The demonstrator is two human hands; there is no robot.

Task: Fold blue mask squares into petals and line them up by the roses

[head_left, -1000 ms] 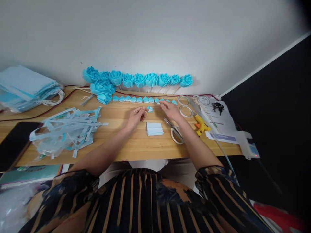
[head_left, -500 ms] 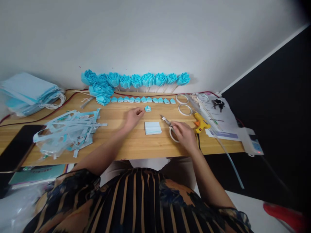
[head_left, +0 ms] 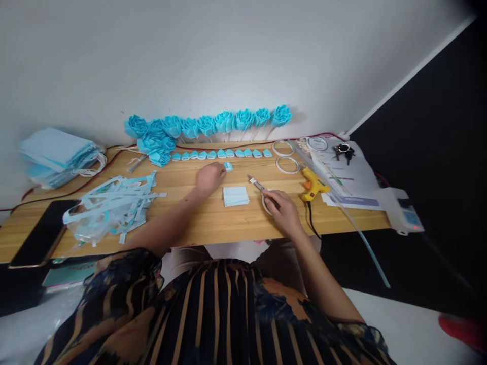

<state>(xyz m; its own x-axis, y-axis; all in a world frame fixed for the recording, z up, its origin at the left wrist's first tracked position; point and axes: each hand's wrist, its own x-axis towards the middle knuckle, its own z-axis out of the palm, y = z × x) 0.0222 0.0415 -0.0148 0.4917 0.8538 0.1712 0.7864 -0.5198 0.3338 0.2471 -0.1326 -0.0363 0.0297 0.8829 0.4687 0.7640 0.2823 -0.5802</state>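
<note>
My left hand (head_left: 211, 180) is closed, its fingertips at the left edge of a small folded blue fabric piece (head_left: 228, 167) with a pale patch. In my right hand (head_left: 282, 209) is a pair of scissors (head_left: 257, 183), blades pointing away to the upper left; my fingers cover most of the handles. Between both hands lies a stack of pale blue pleated fabric rectangles (head_left: 235, 196). A row of similar small folded pieces (head_left: 221, 153) runs across the table beyond my left hand. Part of a white tape roll (head_left: 266, 205) shows beneath my right hand.
Blue fabric roses (head_left: 225, 121) line the wall. Cut strips (head_left: 110, 205), a phone (head_left: 43, 233) and packed face masks (head_left: 61, 154) lie left. To the right are a yellow glue gun (head_left: 314, 185), tape rolls (head_left: 288, 165), keys (head_left: 344, 151) and papers (head_left: 353, 177).
The view has shifted slightly. My left hand has turned a little, back upward, and stays at the small blue piece. My right hand keeps the scissors in much the same place.
</note>
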